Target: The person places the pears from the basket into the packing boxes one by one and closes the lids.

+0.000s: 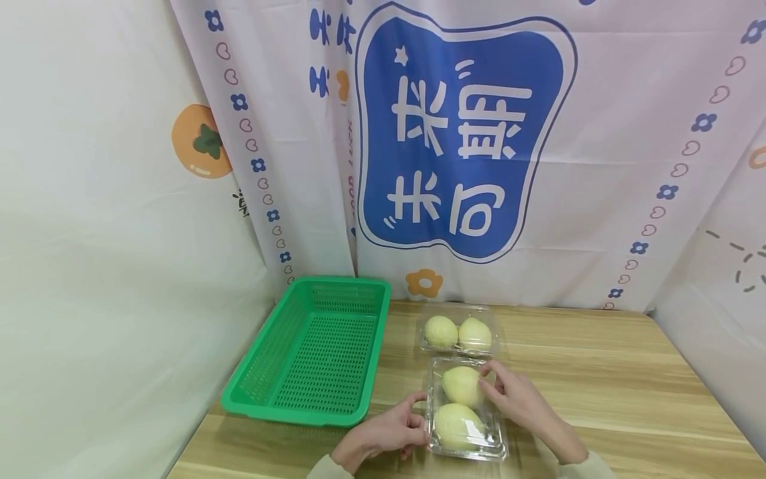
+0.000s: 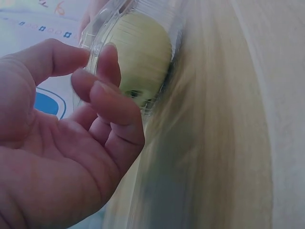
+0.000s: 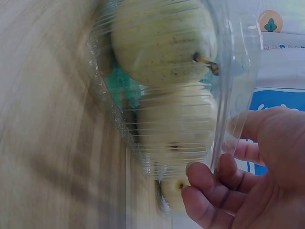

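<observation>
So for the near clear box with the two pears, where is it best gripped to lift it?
Probably by its two long side edges, one hand from each side. The near clamshell box lies flat on the table with two pears end to end, so the weight runs lengthwise. The left hand and right hand already touch those sides; the thin lid would likely flex if squeezed from above.

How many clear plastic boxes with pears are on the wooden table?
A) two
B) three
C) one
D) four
A: the head view shows one clear box further back holding two pears, and a second clear box nearer, also with two pears, which the left hand and the right hand both touch.
</observation>
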{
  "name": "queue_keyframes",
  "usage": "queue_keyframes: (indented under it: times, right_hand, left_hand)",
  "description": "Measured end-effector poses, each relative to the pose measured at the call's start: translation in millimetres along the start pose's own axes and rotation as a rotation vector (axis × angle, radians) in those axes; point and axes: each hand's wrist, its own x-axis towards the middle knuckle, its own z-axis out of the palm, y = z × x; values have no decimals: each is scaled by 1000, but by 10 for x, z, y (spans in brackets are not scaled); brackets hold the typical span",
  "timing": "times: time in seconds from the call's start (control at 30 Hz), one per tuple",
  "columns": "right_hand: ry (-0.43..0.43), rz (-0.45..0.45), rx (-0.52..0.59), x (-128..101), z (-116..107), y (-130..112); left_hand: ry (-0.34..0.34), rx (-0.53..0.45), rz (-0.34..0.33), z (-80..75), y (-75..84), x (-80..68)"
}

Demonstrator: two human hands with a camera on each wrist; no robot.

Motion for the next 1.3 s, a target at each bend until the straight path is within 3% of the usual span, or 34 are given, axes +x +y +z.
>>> queue_keyframes:
  times: [0.27,0.47,0.73,0.87,1.03,1.3]
  right_hand:
    - [-16,-25,6,-13,-10,-19]
    - [-38,-118,-15,-57,-55,-5]
    - [-113,-169,-26,-69,-160,-2]
    - [-169,-213,-61,-48,-240,14]
    - [-192,-292,-113,10,-351,22]
    - [-214,-270,-152,55,-475,44]
  left_hand:
    - [68,117,-40,24,45,-40]
    - [110,239,-33,61,98,-108]
    - [110,263,-17,48,220,-158]
    - [108,260,-6,76,333,-141]
    - [117,339,-12,94,492,-118]
    - [156,464,-10,34,713,-96]
